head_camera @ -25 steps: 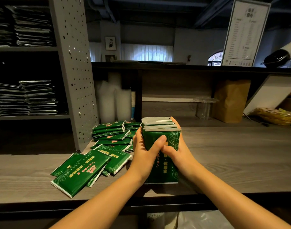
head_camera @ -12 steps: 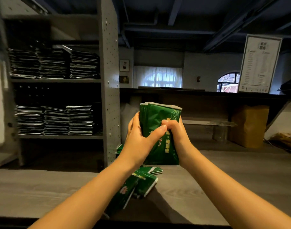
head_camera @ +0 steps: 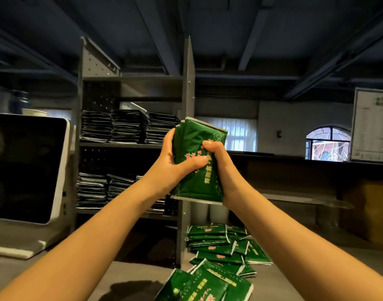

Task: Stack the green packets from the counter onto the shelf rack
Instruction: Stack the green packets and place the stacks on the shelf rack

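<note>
Both hands hold one upright bundle of green packets (head_camera: 193, 137) in mid-air, in front of the grey shelf rack (head_camera: 187, 83). My left hand (head_camera: 175, 166) wraps the bundle's left side with its thumb across the front. My right hand (head_camera: 218, 166) grips the right side, thumb on the front. The bundle sits level with the rack's upper stocked shelf (head_camera: 121, 145), just right of its packet stacks. Several loose green packets (head_camera: 216, 248) lie scattered on the grey counter (head_camera: 294, 279) below.
The rack's two stocked shelves carry dark stacks of packets (head_camera: 125, 126), and its top shelf looks bare. A white-framed screen (head_camera: 27, 168) stands at the left on the counter. A brown paper bag (head_camera: 368, 209) and a menu board (head_camera: 373, 124) are at the right.
Both hands have lifted the bundle from the counter up to the level of the upper stocked shelf. The view has tilted upward and swung left, bringing the screen into sight.
</note>
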A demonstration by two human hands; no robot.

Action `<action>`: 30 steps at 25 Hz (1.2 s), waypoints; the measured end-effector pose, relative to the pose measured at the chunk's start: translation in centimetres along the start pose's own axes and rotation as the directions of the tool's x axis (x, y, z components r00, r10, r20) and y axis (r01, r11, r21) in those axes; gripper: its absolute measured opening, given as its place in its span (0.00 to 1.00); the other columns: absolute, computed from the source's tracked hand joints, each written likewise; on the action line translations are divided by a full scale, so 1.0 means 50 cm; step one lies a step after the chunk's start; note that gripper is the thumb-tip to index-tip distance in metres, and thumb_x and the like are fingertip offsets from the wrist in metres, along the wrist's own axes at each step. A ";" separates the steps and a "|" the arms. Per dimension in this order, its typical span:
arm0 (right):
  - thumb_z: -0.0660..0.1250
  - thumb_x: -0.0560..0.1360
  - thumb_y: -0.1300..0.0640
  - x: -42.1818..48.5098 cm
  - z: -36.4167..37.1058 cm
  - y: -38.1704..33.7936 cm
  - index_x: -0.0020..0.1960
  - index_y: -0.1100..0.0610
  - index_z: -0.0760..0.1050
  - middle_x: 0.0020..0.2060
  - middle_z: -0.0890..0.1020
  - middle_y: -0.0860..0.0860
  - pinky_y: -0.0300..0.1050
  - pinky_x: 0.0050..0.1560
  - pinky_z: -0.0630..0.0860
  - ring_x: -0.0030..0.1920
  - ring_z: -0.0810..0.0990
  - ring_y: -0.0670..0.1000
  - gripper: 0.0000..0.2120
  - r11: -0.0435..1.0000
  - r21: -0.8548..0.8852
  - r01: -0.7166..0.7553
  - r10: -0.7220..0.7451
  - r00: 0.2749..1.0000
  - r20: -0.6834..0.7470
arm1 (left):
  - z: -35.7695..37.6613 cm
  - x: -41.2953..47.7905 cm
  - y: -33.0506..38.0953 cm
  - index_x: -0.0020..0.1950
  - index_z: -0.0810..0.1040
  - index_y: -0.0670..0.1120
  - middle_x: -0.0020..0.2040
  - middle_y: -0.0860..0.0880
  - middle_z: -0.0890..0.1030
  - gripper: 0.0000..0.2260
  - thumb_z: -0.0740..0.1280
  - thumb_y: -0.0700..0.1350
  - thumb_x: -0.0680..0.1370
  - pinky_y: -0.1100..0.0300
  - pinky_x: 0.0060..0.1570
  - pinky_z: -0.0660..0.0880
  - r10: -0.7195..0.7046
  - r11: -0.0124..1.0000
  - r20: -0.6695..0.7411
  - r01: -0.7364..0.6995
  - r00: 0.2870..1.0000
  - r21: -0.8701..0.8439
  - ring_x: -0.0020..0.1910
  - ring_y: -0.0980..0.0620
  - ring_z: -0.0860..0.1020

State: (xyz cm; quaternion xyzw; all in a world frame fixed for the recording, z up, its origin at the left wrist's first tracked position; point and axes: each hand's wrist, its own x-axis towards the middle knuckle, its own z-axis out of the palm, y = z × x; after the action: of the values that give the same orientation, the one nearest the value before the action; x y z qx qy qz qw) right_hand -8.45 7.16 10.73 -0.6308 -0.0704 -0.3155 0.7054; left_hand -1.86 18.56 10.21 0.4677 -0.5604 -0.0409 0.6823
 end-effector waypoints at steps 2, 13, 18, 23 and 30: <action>0.71 0.61 0.47 0.018 0.032 -0.019 0.69 0.59 0.67 0.60 0.78 0.63 0.52 0.45 0.82 0.53 0.81 0.61 0.39 1.000 -0.008 -0.009 0.009 0.998 0.058 | -0.029 0.014 0.020 0.65 0.61 0.55 0.51 0.51 0.77 0.27 0.67 0.35 0.73 0.68 0.35 0.76 0.008 1.000 -0.046 -0.008 0.999 0.000 0.40 0.62 0.81; 0.63 0.78 0.55 0.155 0.155 -0.158 0.70 0.56 0.64 0.62 0.77 0.55 0.44 0.56 0.79 0.60 0.78 0.53 0.21 0.909 -0.246 0.337 -0.300 0.938 0.175 | -0.180 0.179 0.161 0.73 0.55 0.55 0.55 0.48 0.80 0.43 0.75 0.50 0.63 0.52 0.50 0.78 -0.065 0.998 -0.223 0.064 0.973 -0.011 0.49 0.50 0.82; 0.61 0.77 0.59 0.203 0.180 -0.208 0.62 0.57 0.71 0.61 0.73 0.47 0.52 0.63 0.73 0.65 0.71 0.47 0.14 0.423 -0.503 0.753 -0.726 0.614 0.310 | -0.210 0.281 0.234 0.56 0.63 0.51 0.41 0.47 0.80 0.23 0.73 0.52 0.69 0.56 0.34 0.77 -0.096 0.995 -0.300 0.090 0.949 -0.035 0.33 0.52 0.81; 0.73 0.70 0.49 0.276 0.187 -0.228 0.73 0.50 0.61 0.75 0.56 0.49 0.57 0.65 0.70 0.71 0.65 0.52 0.36 0.000 -0.754 0.657 -0.554 0.627 0.547 | -0.246 0.345 0.285 0.45 0.79 0.48 0.37 0.46 0.81 0.13 0.63 0.57 0.74 0.61 0.30 0.78 -0.248 0.966 -0.128 0.255 0.960 0.036 0.30 0.49 0.80; 0.78 0.62 0.44 0.420 0.198 -0.188 0.73 0.44 0.43 0.76 0.53 0.55 0.58 0.57 0.74 0.57 0.77 0.60 0.54 -0.386 -0.774 0.502 -0.556 0.543 0.629 | -0.313 0.406 0.258 0.44 0.80 0.45 0.35 0.42 0.82 0.24 0.61 0.65 0.72 0.53 0.41 0.75 -0.338 0.913 -0.207 0.373 0.918 0.165 0.39 0.43 0.79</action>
State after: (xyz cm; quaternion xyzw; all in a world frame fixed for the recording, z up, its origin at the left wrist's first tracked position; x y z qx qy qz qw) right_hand 6.10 8.89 31.04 -0.7904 -0.1111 -0.5722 -0.1886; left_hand 12.16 23.26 34.84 0.6305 -0.4053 -0.0669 0.6586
